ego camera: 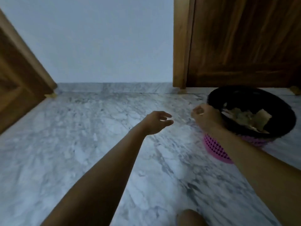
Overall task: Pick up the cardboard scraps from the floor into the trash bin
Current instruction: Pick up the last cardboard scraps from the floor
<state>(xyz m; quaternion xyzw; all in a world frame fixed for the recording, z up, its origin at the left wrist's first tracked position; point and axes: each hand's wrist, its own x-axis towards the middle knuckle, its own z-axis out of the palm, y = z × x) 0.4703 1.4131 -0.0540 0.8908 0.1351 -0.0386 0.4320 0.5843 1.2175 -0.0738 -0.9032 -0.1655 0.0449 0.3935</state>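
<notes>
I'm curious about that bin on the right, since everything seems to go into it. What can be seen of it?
The bin is a pink basket of perforated plastic, lined with a black bag folded over its round rim. It stands on the marble floor before a wooden door. Brown cardboard scraps lie inside. The right hand, fingers curled, is at its left rim; whether they touch is unclear.

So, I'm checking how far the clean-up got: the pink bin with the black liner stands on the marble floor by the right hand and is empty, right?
Not quite. The bin is not empty: cardboard scraps lie inside it, as the head view shows. The rest holds: the pink bin with the black liner stands on the marble floor by the right hand.
</notes>
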